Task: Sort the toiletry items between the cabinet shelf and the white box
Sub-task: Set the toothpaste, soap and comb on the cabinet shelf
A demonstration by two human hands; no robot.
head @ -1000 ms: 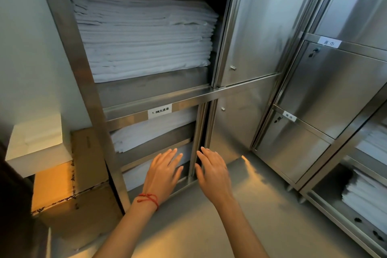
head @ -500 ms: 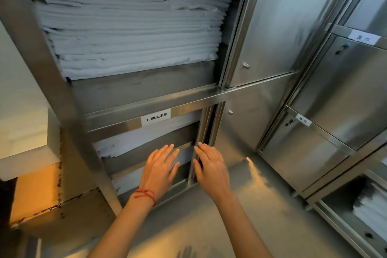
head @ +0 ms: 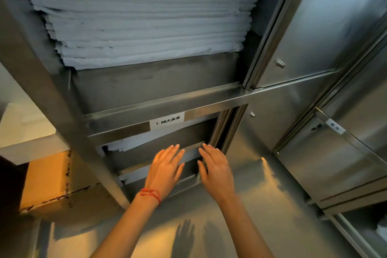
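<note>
A stainless steel cabinet stands open in front of me, and its upper shelf [head: 155, 88] carries a tall stack of folded white linen [head: 146, 16]. A lower shelf rail [head: 188, 152] sits under a labelled crossbar [head: 167, 121]. My left hand [head: 165, 169], with a red string at the wrist, and my right hand [head: 215, 169] are held side by side with straight fingers in front of the lower opening, holding nothing. A white box [head: 23, 132] shows at the left edge. No toiletry items are visible.
A brown cardboard box [head: 46, 182] sits under the white box at the left. Shut steel cabinet doors [head: 326, 27] fill the right side, with a labelled door [head: 335, 153] lower down. More folded linen [head: 129, 145] lies in the lower compartment. Grey floor [head: 261, 205] lies below.
My view has moved closer to the cabinet and tilted up. Both hands stay side by side before the lower opening, fingers straight, a little nearer to the shelf rail.
</note>
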